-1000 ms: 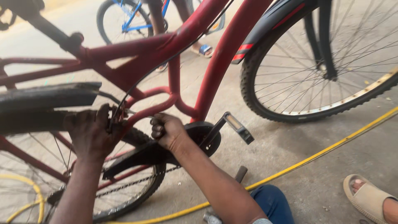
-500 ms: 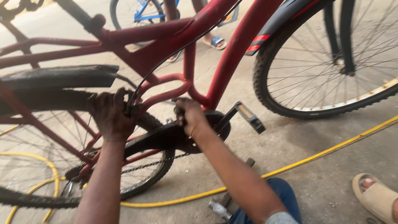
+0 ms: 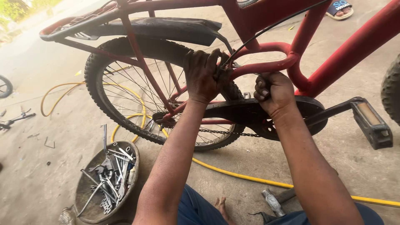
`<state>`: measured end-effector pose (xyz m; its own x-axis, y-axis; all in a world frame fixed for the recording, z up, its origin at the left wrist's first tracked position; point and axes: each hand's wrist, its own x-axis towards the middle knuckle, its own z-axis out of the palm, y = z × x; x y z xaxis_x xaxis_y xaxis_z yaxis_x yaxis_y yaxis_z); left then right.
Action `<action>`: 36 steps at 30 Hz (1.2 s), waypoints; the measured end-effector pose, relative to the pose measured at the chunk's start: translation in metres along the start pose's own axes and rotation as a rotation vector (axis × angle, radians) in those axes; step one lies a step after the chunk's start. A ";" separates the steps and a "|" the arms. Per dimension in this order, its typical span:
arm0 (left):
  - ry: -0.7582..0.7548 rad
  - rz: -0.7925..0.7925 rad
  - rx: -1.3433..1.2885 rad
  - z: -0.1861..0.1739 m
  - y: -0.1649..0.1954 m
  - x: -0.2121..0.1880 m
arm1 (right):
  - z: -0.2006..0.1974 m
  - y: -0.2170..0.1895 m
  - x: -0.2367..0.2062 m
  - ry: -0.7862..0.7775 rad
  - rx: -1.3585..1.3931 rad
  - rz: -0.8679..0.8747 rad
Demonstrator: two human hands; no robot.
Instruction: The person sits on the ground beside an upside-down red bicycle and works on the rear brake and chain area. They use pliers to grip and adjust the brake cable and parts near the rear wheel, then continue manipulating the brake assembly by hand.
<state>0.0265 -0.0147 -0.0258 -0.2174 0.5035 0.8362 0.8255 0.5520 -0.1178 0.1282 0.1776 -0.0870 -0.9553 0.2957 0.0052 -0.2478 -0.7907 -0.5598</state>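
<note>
- The left hand is closed around a small part at the fore end of the mudguard, just where a thin black cable comes down to the red frame; what it grips is hidden by the fingers.
- The right hand is curled into a fist just under the frame's curved lower tube, above the black chain guard; I cannot tell what it clasps.
- The two hands sit near each other, the left one slightly farther and to the left.
- The rear wheel stands upright behind the left hand, its tyre touching the concrete floor.
- The chain runs below the guard toward the hub.
- To the right, a crank ends in a pedal, near the edge of a second tyre.
- A yellow hose lies on the floor, passing under the wheel and off to the right; more of it loops at far left.
- At near left, a round pan holds a heap of spanners and other tools.
- A hammer lies on the floor beside the person's knee, near a bare foot.
- At far right, a sandalled foot of another person shows.
</note>
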 end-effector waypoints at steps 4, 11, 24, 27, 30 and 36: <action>-0.005 0.010 0.019 -0.002 0.002 0.002 | -0.001 0.007 -0.001 -0.026 0.041 -0.025; -0.010 0.000 0.043 0.002 0.000 -0.001 | -0.013 0.003 0.019 -0.093 0.074 0.024; -0.018 -0.005 0.054 0.003 -0.002 -0.002 | 0.008 0.032 -0.004 0.095 -0.006 -0.180; -0.022 -0.015 0.018 0.004 -0.001 -0.004 | 0.002 0.015 0.003 0.068 0.007 -0.077; 0.014 0.010 0.022 0.005 -0.003 -0.004 | 0.003 0.008 0.002 0.031 -0.058 -0.117; 0.017 0.024 0.045 0.008 -0.008 -0.007 | 0.012 0.038 -0.017 0.013 -0.096 -0.294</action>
<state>0.0175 -0.0171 -0.0354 -0.1881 0.5059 0.8418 0.8060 0.5693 -0.1620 0.1331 0.1367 -0.0984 -0.8424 0.5119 0.1683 -0.4965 -0.6161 -0.6115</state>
